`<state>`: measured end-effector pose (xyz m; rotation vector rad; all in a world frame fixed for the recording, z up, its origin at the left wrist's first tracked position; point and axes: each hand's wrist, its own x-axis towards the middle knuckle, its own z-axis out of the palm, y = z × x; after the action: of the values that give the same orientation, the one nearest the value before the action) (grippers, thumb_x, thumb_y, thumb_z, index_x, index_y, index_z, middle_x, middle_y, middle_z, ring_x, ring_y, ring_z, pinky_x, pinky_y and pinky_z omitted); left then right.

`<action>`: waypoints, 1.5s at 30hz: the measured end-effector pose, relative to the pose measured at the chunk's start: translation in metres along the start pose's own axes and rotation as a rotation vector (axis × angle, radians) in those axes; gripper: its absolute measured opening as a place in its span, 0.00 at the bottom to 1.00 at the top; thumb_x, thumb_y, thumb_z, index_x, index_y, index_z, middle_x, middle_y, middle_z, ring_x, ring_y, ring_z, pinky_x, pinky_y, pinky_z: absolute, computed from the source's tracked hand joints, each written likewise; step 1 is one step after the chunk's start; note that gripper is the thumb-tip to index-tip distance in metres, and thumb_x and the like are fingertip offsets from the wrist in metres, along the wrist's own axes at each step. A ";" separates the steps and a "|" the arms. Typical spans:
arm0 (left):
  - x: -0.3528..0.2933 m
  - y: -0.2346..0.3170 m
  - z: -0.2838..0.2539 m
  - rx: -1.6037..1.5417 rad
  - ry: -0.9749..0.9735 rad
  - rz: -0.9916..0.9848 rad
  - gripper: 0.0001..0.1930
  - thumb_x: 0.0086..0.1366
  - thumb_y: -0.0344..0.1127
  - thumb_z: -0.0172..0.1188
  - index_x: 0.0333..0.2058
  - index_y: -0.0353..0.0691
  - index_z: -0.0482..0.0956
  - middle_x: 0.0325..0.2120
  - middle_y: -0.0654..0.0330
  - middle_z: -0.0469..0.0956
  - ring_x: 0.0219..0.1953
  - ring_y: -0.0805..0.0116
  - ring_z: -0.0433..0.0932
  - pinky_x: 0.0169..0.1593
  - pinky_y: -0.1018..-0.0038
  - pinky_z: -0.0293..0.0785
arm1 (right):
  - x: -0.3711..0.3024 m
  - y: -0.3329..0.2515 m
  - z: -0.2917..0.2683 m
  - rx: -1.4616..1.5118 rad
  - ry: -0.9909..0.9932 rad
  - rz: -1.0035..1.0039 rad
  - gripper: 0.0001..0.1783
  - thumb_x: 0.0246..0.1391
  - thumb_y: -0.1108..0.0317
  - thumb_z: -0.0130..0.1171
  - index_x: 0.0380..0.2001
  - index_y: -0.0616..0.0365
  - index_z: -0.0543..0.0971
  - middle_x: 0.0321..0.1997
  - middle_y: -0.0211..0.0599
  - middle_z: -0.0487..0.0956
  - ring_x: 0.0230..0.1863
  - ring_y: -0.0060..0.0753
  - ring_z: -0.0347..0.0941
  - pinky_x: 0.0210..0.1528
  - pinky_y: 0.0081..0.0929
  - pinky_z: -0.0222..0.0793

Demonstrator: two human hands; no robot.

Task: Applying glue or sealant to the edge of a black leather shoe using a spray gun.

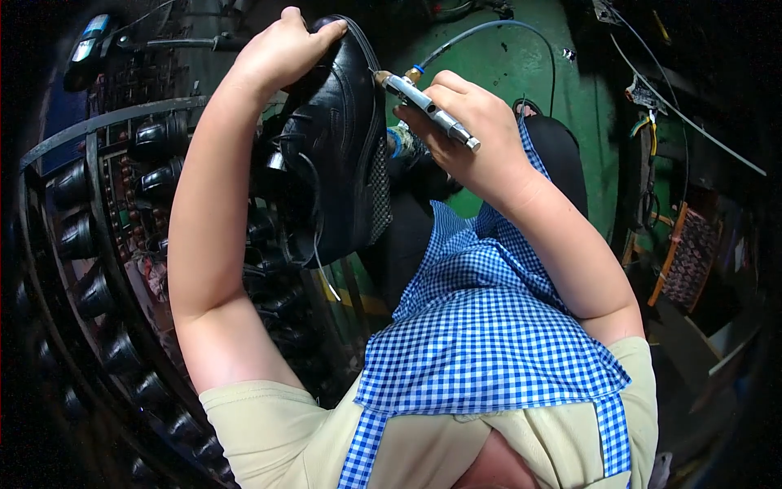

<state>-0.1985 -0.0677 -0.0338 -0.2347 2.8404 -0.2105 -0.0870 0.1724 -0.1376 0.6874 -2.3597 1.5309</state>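
A black leather lace-up shoe [338, 134] is held up in front of me, its toe pointing away. My left hand [289, 49] grips it at the toe, thumb over the edge of the sole. In my right hand [472, 122] is a silver spray gun [428, 106] with a brass nozzle, fed by a dark air hose [464, 39]. The nozzle tip sits at the sole edge near the toe, on the shoe's right side. A loose lace [318, 212] dangles from the shoe, its light end hanging below the heel.
Curved metal racks [94, 163] on the left hold many black shoes [77, 236]. The green floor [505, 73] shows ahead. Cables and a thin pale rod [688, 118] run along the right, above an orange-edged mesh panel [688, 257]. A blue checked apron [489, 342] covers my lap.
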 end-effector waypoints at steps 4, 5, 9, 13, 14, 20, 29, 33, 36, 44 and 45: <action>0.009 -0.012 0.003 -0.015 0.047 0.027 0.48 0.66 0.72 0.57 0.58 0.23 0.73 0.34 0.41 0.83 0.35 0.57 0.85 0.37 0.65 0.81 | -0.005 -0.004 -0.002 0.000 -0.019 0.004 0.12 0.59 0.58 0.69 0.29 0.55 0.82 0.32 0.37 0.79 0.34 0.42 0.81 0.35 0.37 0.79; 0.010 -0.015 0.005 -0.023 0.042 0.020 0.48 0.66 0.72 0.57 0.58 0.22 0.72 0.36 0.40 0.83 0.36 0.56 0.86 0.38 0.64 0.82 | -0.007 -0.005 -0.003 -0.010 -0.030 0.007 0.13 0.59 0.58 0.69 0.29 0.55 0.82 0.32 0.37 0.79 0.34 0.42 0.81 0.35 0.37 0.79; 0.018 -0.024 0.012 -0.072 0.057 0.013 0.51 0.65 0.72 0.58 0.61 0.20 0.69 0.42 0.35 0.82 0.42 0.48 0.86 0.42 0.57 0.85 | -0.014 -0.010 -0.003 -0.029 -0.062 0.021 0.13 0.58 0.58 0.70 0.29 0.55 0.82 0.32 0.36 0.79 0.34 0.41 0.81 0.35 0.37 0.79; 0.022 -0.032 0.016 -0.148 0.008 -0.018 0.53 0.64 0.72 0.60 0.63 0.20 0.66 0.48 0.31 0.80 0.48 0.41 0.85 0.46 0.51 0.85 | -0.019 -0.014 -0.004 -0.028 -0.079 0.025 0.13 0.57 0.58 0.70 0.29 0.54 0.82 0.32 0.36 0.78 0.34 0.41 0.81 0.35 0.37 0.79; 0.022 -0.033 0.017 -0.158 0.024 -0.019 0.53 0.64 0.72 0.60 0.63 0.20 0.66 0.48 0.31 0.80 0.48 0.40 0.85 0.46 0.50 0.85 | -0.020 -0.015 -0.004 -0.029 -0.083 0.022 0.12 0.57 0.58 0.71 0.30 0.54 0.82 0.32 0.36 0.78 0.34 0.41 0.81 0.35 0.37 0.79; 0.027 -0.040 0.021 -0.212 0.032 -0.012 0.53 0.64 0.70 0.62 0.63 0.19 0.64 0.48 0.31 0.79 0.49 0.38 0.84 0.48 0.44 0.83 | -0.031 -0.024 -0.008 -0.016 -0.112 0.014 0.11 0.56 0.60 0.72 0.31 0.54 0.82 0.33 0.35 0.79 0.34 0.41 0.81 0.35 0.37 0.79; -0.006 -0.005 -0.017 -0.136 -0.039 -0.167 0.49 0.66 0.62 0.65 0.64 0.18 0.62 0.50 0.35 0.80 0.48 0.49 0.84 0.50 0.58 0.82 | -0.053 -0.042 -0.021 0.121 -0.177 -0.045 0.09 0.52 0.69 0.74 0.31 0.56 0.81 0.31 0.36 0.77 0.31 0.39 0.78 0.31 0.33 0.77; -0.028 0.012 -0.033 -0.291 -0.122 -0.137 0.48 0.67 0.63 0.62 0.63 0.17 0.62 0.49 0.30 0.79 0.42 0.47 0.86 0.42 0.60 0.84 | -0.062 -0.052 -0.028 0.147 -0.234 -0.044 0.09 0.51 0.70 0.75 0.31 0.56 0.82 0.31 0.35 0.77 0.31 0.38 0.79 0.31 0.32 0.77; -0.029 0.008 -0.030 -0.328 -0.121 -0.143 0.47 0.67 0.64 0.62 0.61 0.18 0.65 0.47 0.32 0.80 0.41 0.50 0.86 0.40 0.62 0.84 | -0.064 -0.057 -0.039 0.143 -0.240 -0.024 0.10 0.50 0.70 0.75 0.31 0.55 0.81 0.32 0.35 0.78 0.31 0.37 0.79 0.31 0.31 0.77; -0.103 -0.045 -0.001 -0.871 0.307 0.166 0.20 0.74 0.50 0.61 0.54 0.41 0.77 0.45 0.60 0.78 0.43 0.71 0.80 0.45 0.73 0.80 | -0.048 0.023 -0.067 -0.142 -0.042 0.121 0.08 0.60 0.64 0.67 0.38 0.55 0.81 0.40 0.41 0.80 0.38 0.54 0.80 0.39 0.43 0.76; -0.138 -0.052 0.004 -0.910 0.378 0.261 0.15 0.71 0.44 0.65 0.45 0.38 0.78 0.42 0.58 0.80 0.38 0.73 0.79 0.41 0.73 0.78 | -0.048 0.032 -0.066 -0.153 -0.070 0.141 0.08 0.60 0.65 0.66 0.39 0.55 0.80 0.41 0.43 0.79 0.39 0.56 0.79 0.40 0.44 0.75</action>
<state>-0.0599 -0.0937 0.0078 0.0113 3.0707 1.2186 -0.0652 0.2554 -0.1568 0.5593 -2.5943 1.3811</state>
